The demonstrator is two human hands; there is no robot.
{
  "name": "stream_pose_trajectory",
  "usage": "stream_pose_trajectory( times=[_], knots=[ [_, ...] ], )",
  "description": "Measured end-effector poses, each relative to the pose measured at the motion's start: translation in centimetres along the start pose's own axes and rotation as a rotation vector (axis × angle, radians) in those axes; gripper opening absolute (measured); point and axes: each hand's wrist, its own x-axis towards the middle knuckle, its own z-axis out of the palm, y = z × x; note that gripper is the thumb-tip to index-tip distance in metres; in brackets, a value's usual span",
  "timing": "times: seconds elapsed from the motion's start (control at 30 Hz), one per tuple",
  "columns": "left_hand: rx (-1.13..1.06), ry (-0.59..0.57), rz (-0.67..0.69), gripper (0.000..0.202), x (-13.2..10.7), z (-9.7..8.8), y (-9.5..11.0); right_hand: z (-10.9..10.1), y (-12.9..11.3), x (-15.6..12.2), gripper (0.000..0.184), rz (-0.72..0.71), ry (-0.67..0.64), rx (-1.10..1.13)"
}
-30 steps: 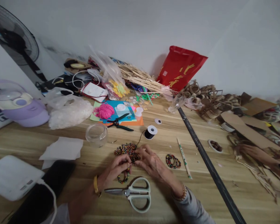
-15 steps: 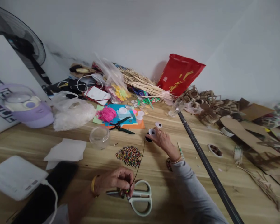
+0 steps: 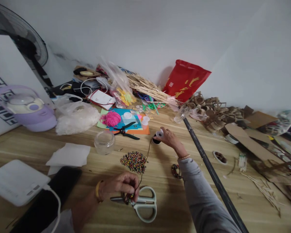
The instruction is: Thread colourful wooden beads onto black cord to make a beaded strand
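My left hand is closed in a pinch over the scissors, holding a short strand of colourful beads on a black cord. That cord runs slack across the table to a spool of black cord with white ends. The fingers of my right hand are closed on this spool from its right side, and its far edge is partly hidden by them. White-handled scissors lie under and beside my left hand. A pile of small multicoloured beads sits between the hands. A beaded bracelet rests by my right sleeve.
Black-handled pliers and pink yarn lie on coloured paper. A clear jar stands left of the beads. A black bar crosses the right side. A white power bank is at left, sticks and a red bag behind.
My right hand has shifted slightly right and up at the spool, now covering the second white disc. The bracelet by my sleeve shows more fully. My left hand has barely moved.
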Motion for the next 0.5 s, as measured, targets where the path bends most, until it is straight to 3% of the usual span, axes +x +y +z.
stream_pose_trajectory(
  times=[0.17,0.33,0.5],
  knots=[
    [-0.010,0.030,-0.020,0.019,-0.5,0.2,0.3,0.4,0.0,1.0,0.036,-0.062,-0.024,0.033],
    [-0.039,0.056,-0.004,0.020,-0.5,0.2,0.2,-0.7,1.3,1.3,0.064,-0.136,-0.005,0.091],
    [-0.063,0.019,0.054,0.023,-0.1,-0.2,-0.5,-0.2,1.3,1.1,0.061,0.016,0.076,0.113]
  ],
)
